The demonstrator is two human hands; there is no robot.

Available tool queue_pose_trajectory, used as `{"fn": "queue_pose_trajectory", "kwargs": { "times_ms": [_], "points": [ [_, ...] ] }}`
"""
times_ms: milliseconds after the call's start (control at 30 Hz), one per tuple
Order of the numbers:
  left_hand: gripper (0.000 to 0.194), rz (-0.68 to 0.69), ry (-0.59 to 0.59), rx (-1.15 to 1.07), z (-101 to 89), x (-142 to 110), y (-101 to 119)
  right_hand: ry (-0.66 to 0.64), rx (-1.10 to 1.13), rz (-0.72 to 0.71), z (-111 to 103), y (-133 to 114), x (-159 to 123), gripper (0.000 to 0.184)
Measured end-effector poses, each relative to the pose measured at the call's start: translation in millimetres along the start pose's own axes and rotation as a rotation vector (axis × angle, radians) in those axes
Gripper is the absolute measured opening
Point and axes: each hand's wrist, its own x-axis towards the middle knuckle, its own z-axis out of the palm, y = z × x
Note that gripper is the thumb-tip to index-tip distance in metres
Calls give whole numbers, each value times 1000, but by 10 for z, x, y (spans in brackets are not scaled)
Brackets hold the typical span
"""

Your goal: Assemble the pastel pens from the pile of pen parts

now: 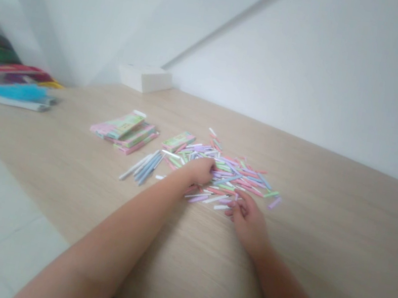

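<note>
A heap of short pastel sticks [235, 173] in pink, green, blue, purple and white lies spread on the wooden table [325, 217]. My left hand [200, 169] rests on the heap's left side with its fingers curled down into the sticks. My right hand [246, 218] sits at the heap's near edge, fingers bent together over a few sticks. The picture is blurred, so what either hand holds does not show. A small bundle of longer pale blue and white sticks [144, 166] lies just left of my left hand.
Flat pink-and-green packets [125, 131] are stacked left of the heap, with one more packet [178, 141] beside it. A white box [145, 78] stands at the wall. Colourful books and a blue item [13, 85] lie at the far left. The table's near-left edge drops to a pale floor.
</note>
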Motion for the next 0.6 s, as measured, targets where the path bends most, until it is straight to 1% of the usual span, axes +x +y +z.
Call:
{"fn": "queue_pose_trajectory", "kwargs": {
  "times_ms": [133, 267, 367, 467, 600],
  "points": [
    [31, 21, 0, 26, 6, 87, 65, 4, 22, -2, 3, -8, 4, 47],
    [32, 31, -28, 85, 40, 201, 247, 6, 64, 3, 5, -7, 11, 46],
    [32, 39, -33, 110, 79, 266, 369, -9, 85, 6, 5, -2, 19, 42],
    [30, 43, 8, 112, 102, 281, 410, -1, 93, 11, 7, 7, 26, 36],
    [30, 31, 114, 88, 79, 218, 364, 27, 153, 52, 17, 17, 45, 34]
  ]
}}
